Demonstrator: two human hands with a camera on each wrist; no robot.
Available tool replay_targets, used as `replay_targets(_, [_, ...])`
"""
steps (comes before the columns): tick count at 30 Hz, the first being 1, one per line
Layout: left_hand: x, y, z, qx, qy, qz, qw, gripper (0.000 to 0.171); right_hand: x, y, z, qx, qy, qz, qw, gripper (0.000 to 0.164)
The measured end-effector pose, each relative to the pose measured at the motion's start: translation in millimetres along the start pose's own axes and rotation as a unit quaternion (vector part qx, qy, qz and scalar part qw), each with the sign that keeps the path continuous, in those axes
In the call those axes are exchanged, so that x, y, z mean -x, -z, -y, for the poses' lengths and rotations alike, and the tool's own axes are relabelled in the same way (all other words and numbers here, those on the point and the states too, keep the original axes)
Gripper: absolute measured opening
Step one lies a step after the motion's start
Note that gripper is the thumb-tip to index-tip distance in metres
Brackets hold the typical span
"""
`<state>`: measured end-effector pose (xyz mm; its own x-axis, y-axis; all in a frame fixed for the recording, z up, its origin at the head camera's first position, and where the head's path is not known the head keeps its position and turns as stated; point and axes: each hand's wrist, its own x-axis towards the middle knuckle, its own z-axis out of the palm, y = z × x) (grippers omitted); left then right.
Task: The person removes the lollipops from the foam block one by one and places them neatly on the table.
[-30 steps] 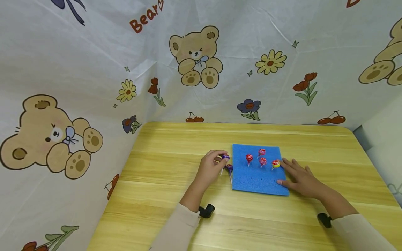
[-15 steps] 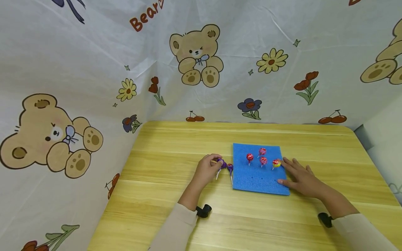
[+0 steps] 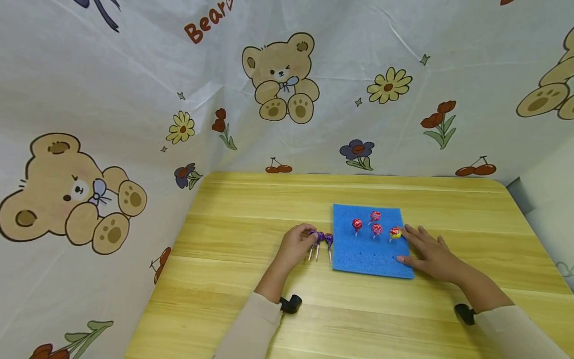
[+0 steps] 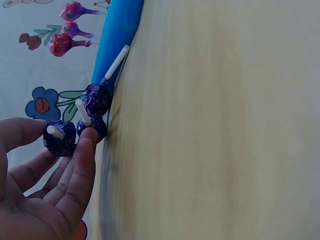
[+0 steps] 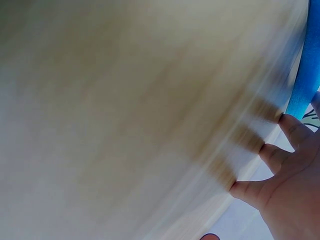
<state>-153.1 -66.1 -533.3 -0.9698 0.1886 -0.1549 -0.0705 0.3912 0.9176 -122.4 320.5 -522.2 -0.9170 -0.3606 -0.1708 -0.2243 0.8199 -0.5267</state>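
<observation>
My left hand point(image 3: 293, 248) pinches a purple-wrapped lollipop point(image 4: 59, 139) by its round head, between thumb and fingers. A second purple lollipop point(image 4: 92, 128) sits right at the fingertips of that hand. The third one point(image 3: 329, 240) lies against the left edge of a blue foam board point(image 3: 354, 262), white stick toward me. Several lollipops stand upright in the board: a red one point(image 3: 357, 224), two pink-red ones point(image 3: 375, 216) and a yellow-red one point(image 3: 395, 233). With fingers spread, my right hand point(image 3: 430, 254) rests at the board's right edge, thumb on its surface.
Small dark holes point(image 3: 374, 255) run along the near part of the board. The wooden table point(image 3: 358, 319) ends at a white curtain point(image 3: 332, 60) printed with bears and flowers, behind and at the left.
My left hand has moved slightly left and down, away from the board. Three purple lollipops now show side by side, where two showed before. The right hand stays in place.
</observation>
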Motion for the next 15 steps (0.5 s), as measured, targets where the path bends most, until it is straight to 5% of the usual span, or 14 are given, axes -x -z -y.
replay_targets(15, [-6.0,7.9,2.6,-0.03,0.022,-0.036,0.9987,0.019,0.3,0.6,-0.1,-0.004,0.007,-0.006,1.0,0.083])
